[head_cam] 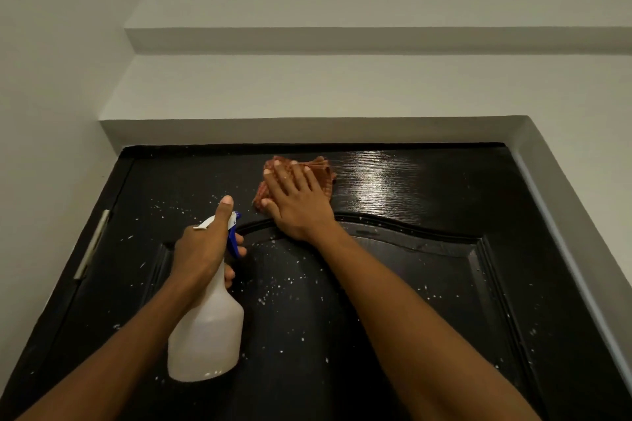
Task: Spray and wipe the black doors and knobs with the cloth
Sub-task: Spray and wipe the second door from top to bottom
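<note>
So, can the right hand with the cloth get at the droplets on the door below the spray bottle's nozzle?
Probably yes. The right hand presses the cloth flat on the door; only the left hand with the spray bottle hangs partly before those droplets.

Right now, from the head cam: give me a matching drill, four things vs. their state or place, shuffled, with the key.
Things:
1. cloth
2. spray bottle
3. hinge
4. door

States or places:
A. on the door's left edge, pale metal
B. held in the left hand, thumb raised above the nozzle
C. pressed flat under the right hand, near the top of the door
D. black, speckled with white droplets on its left and middle, glossy streak at upper right

Pairs: 1-C, 2-B, 3-A, 4-D
</note>
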